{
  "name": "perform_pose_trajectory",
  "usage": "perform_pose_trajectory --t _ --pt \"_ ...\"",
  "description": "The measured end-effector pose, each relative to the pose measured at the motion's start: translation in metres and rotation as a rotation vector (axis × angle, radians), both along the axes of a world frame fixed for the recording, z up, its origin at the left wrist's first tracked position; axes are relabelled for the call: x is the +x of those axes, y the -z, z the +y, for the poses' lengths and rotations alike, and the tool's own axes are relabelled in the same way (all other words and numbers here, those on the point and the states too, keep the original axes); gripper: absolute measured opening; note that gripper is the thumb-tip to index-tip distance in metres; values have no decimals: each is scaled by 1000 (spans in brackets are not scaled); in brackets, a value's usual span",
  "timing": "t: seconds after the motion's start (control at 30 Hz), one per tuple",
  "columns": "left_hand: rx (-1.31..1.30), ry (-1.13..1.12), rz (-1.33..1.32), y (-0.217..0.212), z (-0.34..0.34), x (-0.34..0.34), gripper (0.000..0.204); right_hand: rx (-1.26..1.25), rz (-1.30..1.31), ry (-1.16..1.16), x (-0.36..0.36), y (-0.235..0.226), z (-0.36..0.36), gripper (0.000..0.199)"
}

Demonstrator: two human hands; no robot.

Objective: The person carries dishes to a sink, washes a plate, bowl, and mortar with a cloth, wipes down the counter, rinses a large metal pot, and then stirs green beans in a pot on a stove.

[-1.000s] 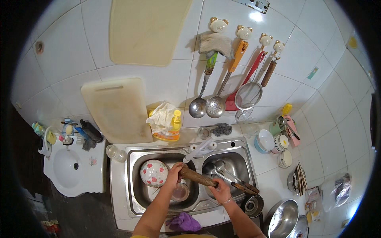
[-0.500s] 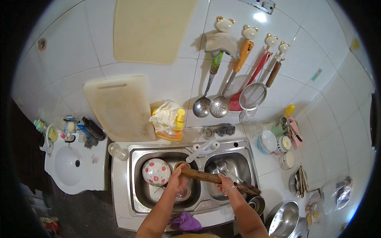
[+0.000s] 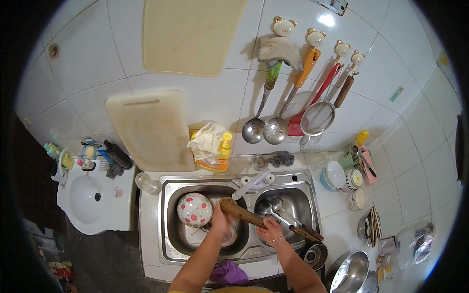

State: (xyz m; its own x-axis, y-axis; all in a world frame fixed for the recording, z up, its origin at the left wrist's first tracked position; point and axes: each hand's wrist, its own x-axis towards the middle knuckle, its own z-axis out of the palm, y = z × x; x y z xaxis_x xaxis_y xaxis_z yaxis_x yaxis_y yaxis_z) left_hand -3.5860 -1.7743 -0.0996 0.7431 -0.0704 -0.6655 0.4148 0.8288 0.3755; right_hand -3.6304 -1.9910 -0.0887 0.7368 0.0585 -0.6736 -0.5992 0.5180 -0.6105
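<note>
Rolling pin: a long brown wooden rolling pin (image 3: 249, 215) lies slanted across the divider of the double sink (image 3: 168, 215), its thick end up-left over the left basin, its thin dark end down-right over the right basin.
Left hand: the left hand (image 3: 221, 220) is wrapped around the thick end, fingers closed on the wood.
Right hand: the right hand (image 3: 270, 229) grips the middle of the pin, fingers curled around it.
Bowl: a white bowl with red spots (image 3: 194, 209) sits in the left basin, just beside the left hand.
Tap: a white tap (image 3: 251, 183) reaches out over the divider, above the pin.
Soap bottle: a yellow pump bottle (image 3: 221, 155) stands behind the sink, with a crumpled white bag (image 3: 207, 140) against it.
Cutting board: a pale cutting board (image 3: 150, 130) leans on the tiled wall.
Ladles: two metal ladles (image 3: 266, 128) and a strainer (image 3: 317, 118) hang on hooks above.
Washbasin: a small white washbasin (image 3: 93, 200) stands well to the left.
</note>
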Motion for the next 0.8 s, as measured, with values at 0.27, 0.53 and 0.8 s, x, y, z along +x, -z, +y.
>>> perform_pose_trajectory --t 0.27,0.53,0.8 --pt "248 355 -79 -25 -34 -13 29 -1030 -802 -137 -23 -11 40 28" --pt "575 491 -120 5 4 -27 41 -711 -683 -489 -22 -27 53 25" --pt "1525 969 212 19 118 -34 66 -806 -447 -619 9 62 54 27"
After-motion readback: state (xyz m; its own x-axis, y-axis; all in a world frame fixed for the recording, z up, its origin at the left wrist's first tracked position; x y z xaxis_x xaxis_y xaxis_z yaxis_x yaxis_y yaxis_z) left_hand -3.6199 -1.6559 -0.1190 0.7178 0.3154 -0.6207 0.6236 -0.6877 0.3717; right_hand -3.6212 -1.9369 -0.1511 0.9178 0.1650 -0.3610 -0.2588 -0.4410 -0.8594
